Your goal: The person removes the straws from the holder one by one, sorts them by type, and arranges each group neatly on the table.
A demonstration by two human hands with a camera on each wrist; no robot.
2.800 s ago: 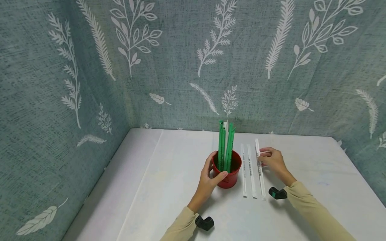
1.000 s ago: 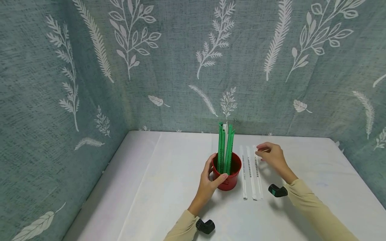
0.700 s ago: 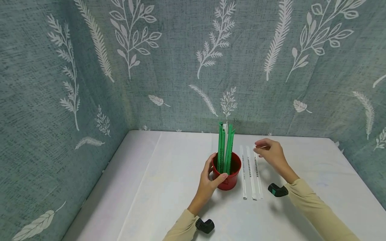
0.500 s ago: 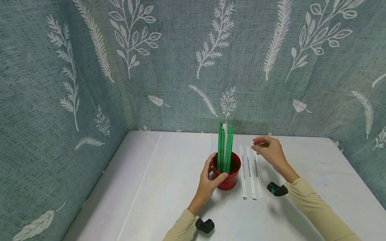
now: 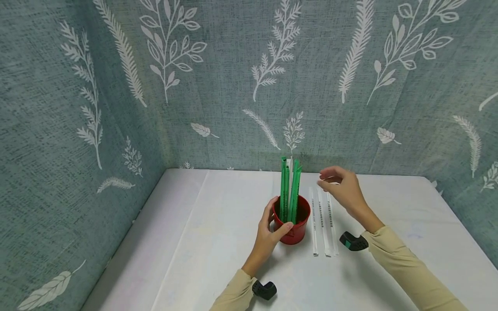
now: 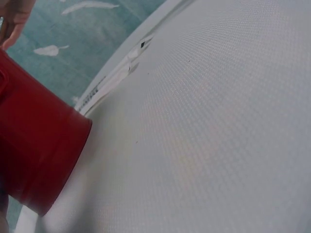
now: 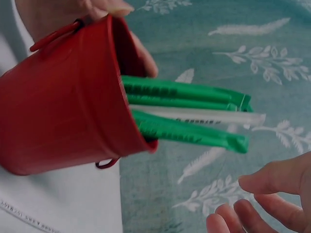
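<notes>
On the white table point(image 5: 218, 242), left hand point(image 5: 269, 231) grips the red bucket point(image 5: 292, 224); right hand point(image 5: 342, 190), relaxed and empty, should pinch one straw top point(image 5: 289, 190) squarely.

a staged recording booth: leaf-print teal cloth walls point(image 5: 233, 86) closing in a white-covered table point(image 5: 218, 242).
</notes>
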